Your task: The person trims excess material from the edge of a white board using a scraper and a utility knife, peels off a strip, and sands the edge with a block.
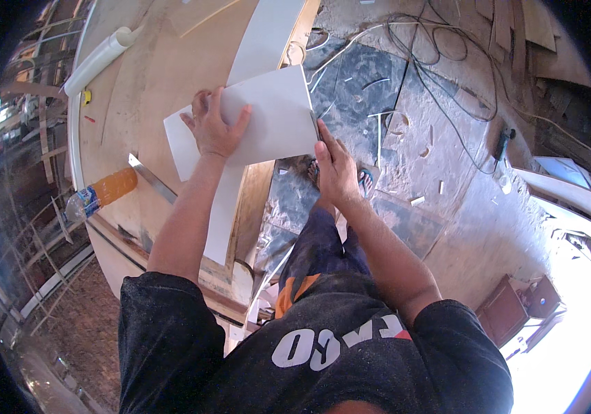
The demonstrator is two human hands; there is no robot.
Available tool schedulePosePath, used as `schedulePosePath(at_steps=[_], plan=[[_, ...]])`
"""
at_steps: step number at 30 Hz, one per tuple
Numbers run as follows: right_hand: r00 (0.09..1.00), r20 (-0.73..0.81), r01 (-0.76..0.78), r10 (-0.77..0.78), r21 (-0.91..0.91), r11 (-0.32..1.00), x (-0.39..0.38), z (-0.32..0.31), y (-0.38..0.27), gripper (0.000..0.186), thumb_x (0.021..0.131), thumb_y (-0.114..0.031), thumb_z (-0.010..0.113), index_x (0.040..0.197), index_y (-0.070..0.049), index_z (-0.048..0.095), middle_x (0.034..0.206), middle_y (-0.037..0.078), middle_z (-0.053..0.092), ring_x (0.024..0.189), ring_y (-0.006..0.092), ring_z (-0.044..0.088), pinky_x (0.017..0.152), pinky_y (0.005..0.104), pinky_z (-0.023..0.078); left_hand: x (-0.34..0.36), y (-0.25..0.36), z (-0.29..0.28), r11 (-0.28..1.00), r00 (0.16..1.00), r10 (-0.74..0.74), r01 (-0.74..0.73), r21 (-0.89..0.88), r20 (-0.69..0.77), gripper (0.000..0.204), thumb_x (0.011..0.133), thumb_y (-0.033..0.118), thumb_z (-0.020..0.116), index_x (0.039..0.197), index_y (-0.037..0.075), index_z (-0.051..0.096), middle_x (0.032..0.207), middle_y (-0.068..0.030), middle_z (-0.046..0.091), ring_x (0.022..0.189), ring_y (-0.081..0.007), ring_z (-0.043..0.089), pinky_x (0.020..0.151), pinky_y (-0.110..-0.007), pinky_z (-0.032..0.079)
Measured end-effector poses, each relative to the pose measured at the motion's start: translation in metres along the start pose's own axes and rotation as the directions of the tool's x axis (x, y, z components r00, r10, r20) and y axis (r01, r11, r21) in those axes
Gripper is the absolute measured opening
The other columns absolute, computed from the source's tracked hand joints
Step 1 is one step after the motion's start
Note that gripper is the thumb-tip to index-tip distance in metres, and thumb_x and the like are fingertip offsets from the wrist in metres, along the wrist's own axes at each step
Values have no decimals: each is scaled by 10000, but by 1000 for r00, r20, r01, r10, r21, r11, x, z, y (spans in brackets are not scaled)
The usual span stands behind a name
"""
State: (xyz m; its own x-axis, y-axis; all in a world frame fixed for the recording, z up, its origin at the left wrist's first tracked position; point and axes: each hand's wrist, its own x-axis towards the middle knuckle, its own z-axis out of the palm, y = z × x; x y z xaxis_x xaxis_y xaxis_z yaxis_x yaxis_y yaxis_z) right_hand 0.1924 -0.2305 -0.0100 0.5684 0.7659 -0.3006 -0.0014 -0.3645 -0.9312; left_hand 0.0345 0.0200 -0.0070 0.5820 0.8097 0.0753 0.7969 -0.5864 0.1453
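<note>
A white rectangular panel (275,114) lies at an angle over the right edge of the wooden worktable, one end sticking out past it. My left hand (218,127) rests on top of the panel with its fingers spread. At the panel's right end, my right hand (337,169) is closed around a thin dark tool (314,125) set against the panel's edge. Most of that tool is hidden by the fingers, so its kind cannot be made out. Beneath the panel, a long white strip (257,45) runs along the table's side.
On the worktable (150,90) are a metal straightedge (150,177), a bottle of orange liquid (105,193), a white roll (102,58) and a small yellow tape measure (87,97). A dark cable (440,90) coils over the floor, where offcuts lie scattered. Wooden boards (516,27) lean at the far right.
</note>
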Motion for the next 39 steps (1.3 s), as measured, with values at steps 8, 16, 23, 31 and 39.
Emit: schedulePosePath(at_steps=[8,16,23,31,39], plan=[[1000,-19,25,-24,63,998,70,3,-16,579,1117,-456,464,1580,-110,507,1423,295,624,1346,436,594,1113,460,464,1,8,-4,998,999,-24,21,51,49,850,830,694,733,1494,195,550,1541,-157,414,1529,-337,332,1203,-792,114],[995,3,-98,99,208,973,120,0,-15,607,1089,-451,551,1557,-66,525,1382,200,685,1310,306,632,1097,397,478,5,19,-15,997,997,4,-11,79,82,895,821,711,715,1496,152,535,1536,-183,454,1534,-367,327,1159,-830,150],[979,126,-196,160,376,906,87,7,-27,536,900,-141,847,1358,30,627,1238,147,725,1077,251,707,925,395,578,3,10,-24,996,997,-11,18,-91,82,962,820,700,720,1550,124,477,1584,-222,408,1571,-415,265,1197,-804,125],[965,103,-263,243,451,853,116,-24,-90,576,920,-31,786,1442,3,543,1309,133,684,1150,297,693,982,440,583,-17,-23,-86,733,924,-215,-61,-678,-316,921,842,401,845,1573,21,434,1577,-246,419,1523,-464,345,1249,-642,226],[988,86,-152,126,499,853,350,-30,-240,502,1009,-150,717,1432,60,546,1317,173,681,1158,337,695,1007,513,578,0,-111,-74,638,590,-732,421,-645,-340,665,922,310,775,1446,-25,540,1517,-266,480,1453,-454,434,1202,-494,373]])
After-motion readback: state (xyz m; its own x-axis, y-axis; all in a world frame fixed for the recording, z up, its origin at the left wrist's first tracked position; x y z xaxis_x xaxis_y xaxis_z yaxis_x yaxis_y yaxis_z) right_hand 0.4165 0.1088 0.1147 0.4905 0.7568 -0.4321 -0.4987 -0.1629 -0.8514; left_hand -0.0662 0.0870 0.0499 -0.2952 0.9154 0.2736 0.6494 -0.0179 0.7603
